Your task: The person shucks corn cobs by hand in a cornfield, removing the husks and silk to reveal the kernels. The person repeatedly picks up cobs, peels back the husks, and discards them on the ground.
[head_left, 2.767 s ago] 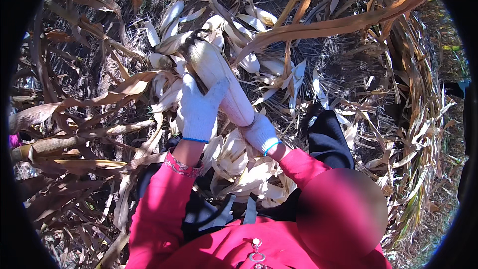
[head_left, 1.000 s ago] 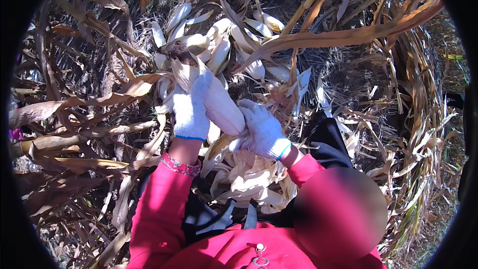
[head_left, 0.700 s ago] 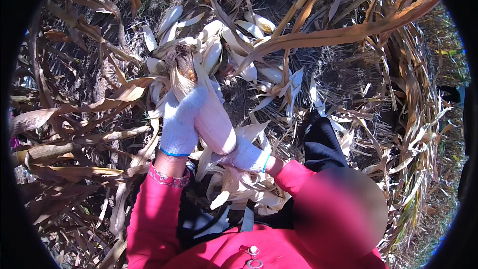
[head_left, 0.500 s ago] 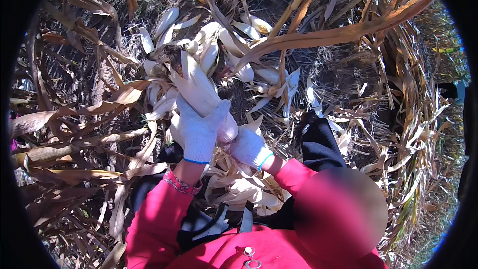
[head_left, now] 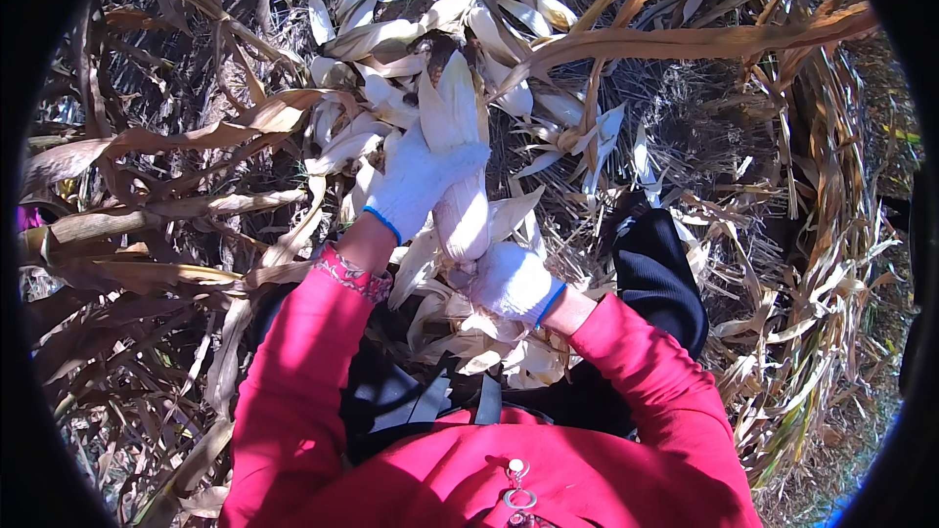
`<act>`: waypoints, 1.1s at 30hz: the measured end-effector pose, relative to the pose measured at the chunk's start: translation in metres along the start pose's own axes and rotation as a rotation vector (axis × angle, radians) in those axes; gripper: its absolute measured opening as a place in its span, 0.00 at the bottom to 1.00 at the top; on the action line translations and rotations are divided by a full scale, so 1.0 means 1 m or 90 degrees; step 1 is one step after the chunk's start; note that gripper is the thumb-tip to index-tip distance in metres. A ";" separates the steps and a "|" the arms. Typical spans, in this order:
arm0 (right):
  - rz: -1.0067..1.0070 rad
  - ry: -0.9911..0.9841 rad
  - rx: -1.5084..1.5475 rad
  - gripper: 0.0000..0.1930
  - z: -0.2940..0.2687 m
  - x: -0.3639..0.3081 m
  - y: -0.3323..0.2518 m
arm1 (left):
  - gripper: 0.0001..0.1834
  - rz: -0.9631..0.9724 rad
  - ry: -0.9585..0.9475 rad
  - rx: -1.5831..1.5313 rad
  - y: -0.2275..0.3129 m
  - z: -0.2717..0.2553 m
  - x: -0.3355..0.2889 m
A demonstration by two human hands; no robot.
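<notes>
An ear of corn [head_left: 464, 213] in pale dry husk lies between my hands, its tip pointing away from me. My left hand [head_left: 416, 181], in a white knit glove with blue cuff trim, is closed round the middle of the ear, the thumb across the husk. At the near, stem end is my right hand [head_left: 514, 282], gloved the same way, fingers curled in on the stub. Those fingertips are partly hidden by the glove and husk. Beyond the ear lies a heap of pale husks [head_left: 381, 39], and more loose husks [head_left: 528, 357] lie below my right hand.
Long dry corn leaves and stalks [head_left: 176, 210] cross the left side. One brown leaf [head_left: 685, 42] arches across the upper right. A bundle of dry stalks [head_left: 822, 225] runs down the right. My dark-trousered knee [head_left: 660, 274] is beside my right hand.
The ear now stands straighter in the view, and more of it shows between my gloves. My hands are farther apart along it. The view has shifted, and the yellow cobs are mostly out of sight.
</notes>
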State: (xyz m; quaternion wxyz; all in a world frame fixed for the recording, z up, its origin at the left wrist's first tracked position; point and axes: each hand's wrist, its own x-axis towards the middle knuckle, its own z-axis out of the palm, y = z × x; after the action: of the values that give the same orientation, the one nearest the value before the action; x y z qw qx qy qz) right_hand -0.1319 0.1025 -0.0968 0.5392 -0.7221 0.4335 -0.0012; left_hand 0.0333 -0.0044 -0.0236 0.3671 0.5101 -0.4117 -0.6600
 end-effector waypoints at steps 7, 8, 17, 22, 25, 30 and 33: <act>-0.001 0.015 -0.092 0.18 -0.025 -0.028 -0.042 | 0.33 -0.014 -0.115 0.049 0.006 0.006 0.002; 0.005 0.023 -0.104 0.19 -0.025 -0.028 -0.042 | 0.32 -0.016 -0.111 0.035 0.005 0.006 0.002; -0.061 0.043 0.638 0.21 -0.021 -0.023 -0.046 | 0.28 0.024 -0.194 -0.294 0.013 0.003 -0.009; -0.014 -0.074 0.345 0.18 -0.078 -0.044 -0.095 | 0.29 -0.010 -0.160 -0.396 0.013 0.006 -0.008; 0.212 0.049 0.451 0.11 -0.066 -0.019 -0.068 | 0.28 0.076 -0.048 -0.179 0.025 0.021 0.003; 0.025 0.215 0.405 0.08 -0.031 -0.011 -0.043 | 0.25 -0.033 0.047 -0.192 0.003 0.030 0.008; -0.090 0.224 0.254 0.09 -0.015 -0.003 -0.021 | 0.23 -0.062 0.015 -0.171 0.004 0.023 0.007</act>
State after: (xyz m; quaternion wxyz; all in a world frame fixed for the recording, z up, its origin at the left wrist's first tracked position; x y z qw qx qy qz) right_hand -0.1281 0.0931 -0.0729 0.5859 -0.6189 0.4599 -0.2496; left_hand 0.0097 -0.0088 -0.0192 0.4045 0.4832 -0.2900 -0.7203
